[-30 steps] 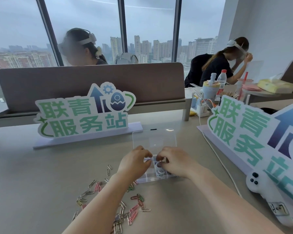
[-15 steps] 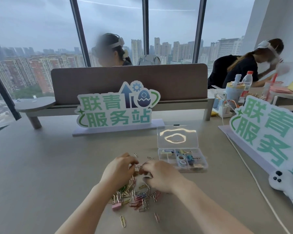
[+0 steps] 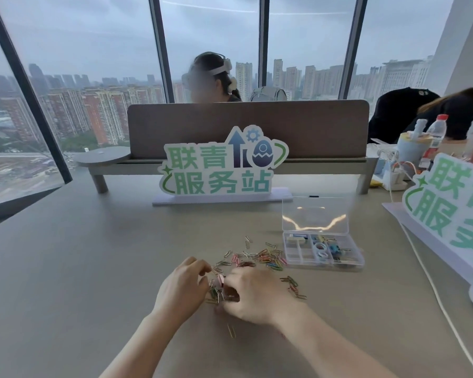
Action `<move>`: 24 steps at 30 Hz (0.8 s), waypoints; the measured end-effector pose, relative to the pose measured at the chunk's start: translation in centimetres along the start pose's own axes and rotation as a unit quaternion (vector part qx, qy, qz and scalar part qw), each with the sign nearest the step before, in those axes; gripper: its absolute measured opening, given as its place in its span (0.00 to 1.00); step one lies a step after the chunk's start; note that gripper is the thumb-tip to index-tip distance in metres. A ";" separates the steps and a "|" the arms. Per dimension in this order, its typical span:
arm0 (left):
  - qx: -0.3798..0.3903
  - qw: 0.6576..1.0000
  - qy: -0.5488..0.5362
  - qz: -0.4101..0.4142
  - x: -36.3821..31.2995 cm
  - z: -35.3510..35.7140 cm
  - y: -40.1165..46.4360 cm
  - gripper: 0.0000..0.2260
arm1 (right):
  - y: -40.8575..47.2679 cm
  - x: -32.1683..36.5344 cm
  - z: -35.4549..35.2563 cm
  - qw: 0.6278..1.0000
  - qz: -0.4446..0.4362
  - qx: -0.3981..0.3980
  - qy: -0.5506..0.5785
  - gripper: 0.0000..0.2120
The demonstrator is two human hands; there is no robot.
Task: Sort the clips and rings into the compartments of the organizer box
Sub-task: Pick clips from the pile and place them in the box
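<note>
Both hands down in the paper clips (image 3: 260, 257): left hand (image 3: 182, 290) and right hand (image 3: 253, 294) curled, each pinching clips between fingertips. Bare table (image 3: 66, 268) left of the grip. Organizer box (image 3: 322, 251), lid open, up-right; farther right than 0.5 s ago. Sign (image 3: 221, 166) beyond: 联青服务站.

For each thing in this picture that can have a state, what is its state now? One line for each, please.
organizer box: lid open, standing up at the back; some compartments hold items.
paper clips: loose, scattered on the table, outside the box.
left hand: fingers curled, pinching clips.
right hand: fingers curled down into the clip pile.
water bottle: upright, cap on.
</note>
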State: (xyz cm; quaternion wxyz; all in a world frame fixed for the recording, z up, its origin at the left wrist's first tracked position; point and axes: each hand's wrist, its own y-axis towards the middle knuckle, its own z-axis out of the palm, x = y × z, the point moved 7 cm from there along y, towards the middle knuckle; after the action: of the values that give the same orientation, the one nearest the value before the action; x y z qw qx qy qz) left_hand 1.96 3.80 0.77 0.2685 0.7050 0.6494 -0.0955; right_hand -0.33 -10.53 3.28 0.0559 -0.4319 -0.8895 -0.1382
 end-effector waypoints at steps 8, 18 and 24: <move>0.029 1.000 0.003 0.000 -0.7 0.1 0.2 0.08 | 0.0 1.2 1.2 0.998 0.064 -0.017 -0.009 0.21; 0.081 0.996 0.030 -0.001 -2.0 1.8 1.8 0.07 | -0.1 0.8 1.2 0.995 0.092 0.016 -0.018 0.15; 0.045 0.999 0.013 0.009 -2.1 1.1 2.1 0.08 | -0.8 -1.8 -0.4 0.996 0.084 0.036 -0.016 0.13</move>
State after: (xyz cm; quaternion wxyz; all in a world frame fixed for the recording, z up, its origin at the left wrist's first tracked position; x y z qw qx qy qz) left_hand 3.95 1.38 1.42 0.2286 0.7235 0.6415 -0.1127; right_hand 0.15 -12.48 3.14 0.0690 -0.5051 -0.8552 -0.0938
